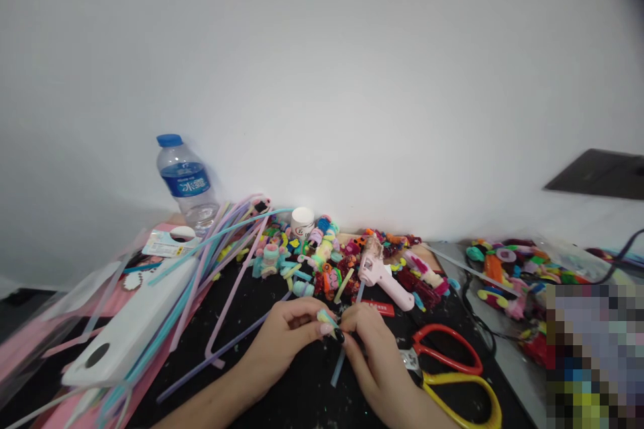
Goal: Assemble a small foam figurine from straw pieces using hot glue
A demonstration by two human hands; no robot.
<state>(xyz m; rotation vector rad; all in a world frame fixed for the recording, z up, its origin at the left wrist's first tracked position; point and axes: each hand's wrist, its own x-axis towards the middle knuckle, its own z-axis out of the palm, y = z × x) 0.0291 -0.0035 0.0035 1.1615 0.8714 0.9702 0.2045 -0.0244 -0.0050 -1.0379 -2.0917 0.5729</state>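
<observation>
My left hand (pixel 282 335) and my right hand (pixel 375 348) meet over the black mat (pixel 302 389), fingers pinched together. Between them sits a small pastel piece wound in green, yellow and pink (pixel 327 319) with a black bit at its tip. A thin pale blue stick (pixel 338 365) runs down from under my right fingers. Both hands are closed on this small piece. Just beyond them lies a pink glue gun (pixel 381 275).
Heaps of colourful small craft pieces (pixel 322 255) line the wall, with more at the right (pixel 508 271). Long pastel pipe cleaners (pixel 211 261) fan out at left over a white box (pixel 131 328). A water bottle (pixel 185 182) stands behind. Red and yellow scissors (pixel 453 369) lie right of my hands.
</observation>
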